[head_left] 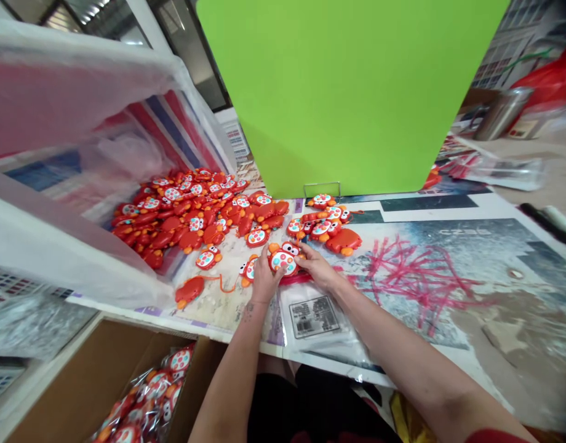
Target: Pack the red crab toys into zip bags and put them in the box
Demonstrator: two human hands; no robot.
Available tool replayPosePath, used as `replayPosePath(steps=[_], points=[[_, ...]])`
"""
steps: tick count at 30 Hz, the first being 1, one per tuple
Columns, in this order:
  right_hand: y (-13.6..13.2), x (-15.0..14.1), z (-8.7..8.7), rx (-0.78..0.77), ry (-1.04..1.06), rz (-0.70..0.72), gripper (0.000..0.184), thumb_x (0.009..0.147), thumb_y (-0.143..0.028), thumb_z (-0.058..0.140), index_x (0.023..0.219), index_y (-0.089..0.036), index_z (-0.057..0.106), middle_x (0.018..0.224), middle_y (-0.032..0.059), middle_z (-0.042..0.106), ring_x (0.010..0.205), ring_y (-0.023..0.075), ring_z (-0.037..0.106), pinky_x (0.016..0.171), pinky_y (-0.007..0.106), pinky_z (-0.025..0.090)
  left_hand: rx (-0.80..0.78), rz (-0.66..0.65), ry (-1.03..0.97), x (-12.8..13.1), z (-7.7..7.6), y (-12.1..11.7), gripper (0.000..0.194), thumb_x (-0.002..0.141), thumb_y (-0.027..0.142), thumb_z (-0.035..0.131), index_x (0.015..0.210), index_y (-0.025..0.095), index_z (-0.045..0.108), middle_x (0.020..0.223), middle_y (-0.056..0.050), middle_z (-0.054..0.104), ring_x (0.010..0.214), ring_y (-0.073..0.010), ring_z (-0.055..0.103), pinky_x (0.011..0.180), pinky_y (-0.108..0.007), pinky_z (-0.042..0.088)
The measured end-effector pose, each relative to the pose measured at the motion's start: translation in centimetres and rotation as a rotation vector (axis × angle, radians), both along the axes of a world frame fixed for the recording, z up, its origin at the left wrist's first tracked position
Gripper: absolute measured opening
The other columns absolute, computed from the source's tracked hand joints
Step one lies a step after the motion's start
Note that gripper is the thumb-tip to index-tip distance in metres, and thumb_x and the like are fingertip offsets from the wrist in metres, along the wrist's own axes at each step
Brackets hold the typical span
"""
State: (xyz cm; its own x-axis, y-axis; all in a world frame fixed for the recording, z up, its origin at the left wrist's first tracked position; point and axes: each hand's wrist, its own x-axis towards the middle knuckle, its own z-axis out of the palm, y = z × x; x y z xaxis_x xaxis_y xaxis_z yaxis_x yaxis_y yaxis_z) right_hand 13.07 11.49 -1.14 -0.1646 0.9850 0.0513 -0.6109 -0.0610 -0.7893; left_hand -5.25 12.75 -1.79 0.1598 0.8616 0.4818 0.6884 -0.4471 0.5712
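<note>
Nearest me, low on the left, an open carton (93,363) holds red toys sealed or wrapped in clear plastic (158,394); I take these as the finished share, though I can't see how deep they lie. At the table's edge in front of me rests a stack of clear bags (317,317) with a printed panel, its far end edged in pink. Just beyond that edge I have one red toy (284,261) with a white, dotted back and big eyes, unbagged and face up. My left hand (266,278) is closed narrowly around its left side, thumb towards me, and my right hand (316,266) grips its other side with bent fingers, so this piece looks to me only part-way through its handling. Pink strips (416,277) lie scattered to my right, perhaps waste from bags. A little farther out, a small cluster of loose toys (326,224) sits close to a tall green board (357,92), and a much bigger heap (191,212) spills out of the white-walled bin (163,135) on my left. None of those appears bagged, so I judge that plenty remains. Far right, beyond the board, stands a metal cup (499,117).
</note>
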Motion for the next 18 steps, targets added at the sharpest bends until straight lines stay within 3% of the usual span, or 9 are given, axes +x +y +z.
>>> replayPosePath(steps=[3, 6, 13, 15, 18], points=[[-0.1, 0.0, 0.0, 0.022, -0.022, 0.008, 0.054, 0.07, -0.029, 0.083, 0.122, -0.028, 0.068, 0.117, 0.0015, 0.073, 0.094, 0.0183, 0.069, 0.085, 0.031, 0.057, -0.028, -0.019, -0.044, -0.2, 0.0, -0.1, 0.082, 0.083, 0.056, 0.063, 0.15, 0.016, 0.038, 0.145, -0.018, 0.051, 0.13, -0.0346, 0.05, 0.11, -0.049, 0.038], [-0.2, 0.0, 0.0, 0.047, -0.048, 0.047, 0.056, 0.073, -0.033, 0.081, 0.126, -0.028, 0.065, 0.12, 0.0029, 0.072, 0.096, 0.0186, 0.069, 0.086, 0.032, 0.057, -0.047, -0.057, -0.104, -0.4, 0.0, -0.2, 0.074, 0.089, 0.058, 0.053, 0.148, 0.015, 0.041, 0.143, -0.018, 0.053, 0.131, -0.0328, 0.05, 0.11, -0.047, 0.038], [-0.2, -0.3, -0.2, 0.064, -0.095, 0.031, 0.054, 0.073, -0.036, 0.081, 0.123, -0.026, 0.065, 0.116, 0.003, 0.072, 0.094, 0.019, 0.069, 0.087, 0.035, 0.057, -0.038, 0.028, -0.124, -0.9, 0.3, -0.1, 0.055, 0.095, 0.052, 0.045, 0.136, 0.016, 0.053, 0.127, -0.016, 0.064, 0.118, -0.0281, 0.06, 0.102, -0.044, 0.045], [0.1, -0.4, -0.5, 0.052, -0.142, -0.044, 0.053, 0.074, -0.039, 0.078, 0.123, -0.026, 0.064, 0.115, 0.004, 0.072, 0.091, 0.0201, 0.069, 0.085, 0.038, 0.057, 0.043, 0.107, -0.056, -1.3, 0.8, -0.1, 0.048, 0.099, 0.046, 0.036, 0.132, 0.017, 0.057, 0.117, -0.013, 0.069, 0.114, -0.0261, 0.061, 0.107, -0.045, 0.041], [0.8, 0.1, -1.2, 0.057, -0.36, -0.342, 0.05, 0.077, -0.043, 0.072, 0.122, -0.023, 0.063, 0.113, 0.0066, 0.069, 0.095, 0.0224, 0.065, 0.088, 0.043, 0.055, 0.106, 0.367, 0.109, -1.6, 1.6, -0.2, 0.05, 0.097, 0.044, 0.042, 0.137, 0.015, 0.053, 0.119, -0.015, 0.069, 0.121, -0.0291, 0.057, 0.117, -0.053, 0.027]])
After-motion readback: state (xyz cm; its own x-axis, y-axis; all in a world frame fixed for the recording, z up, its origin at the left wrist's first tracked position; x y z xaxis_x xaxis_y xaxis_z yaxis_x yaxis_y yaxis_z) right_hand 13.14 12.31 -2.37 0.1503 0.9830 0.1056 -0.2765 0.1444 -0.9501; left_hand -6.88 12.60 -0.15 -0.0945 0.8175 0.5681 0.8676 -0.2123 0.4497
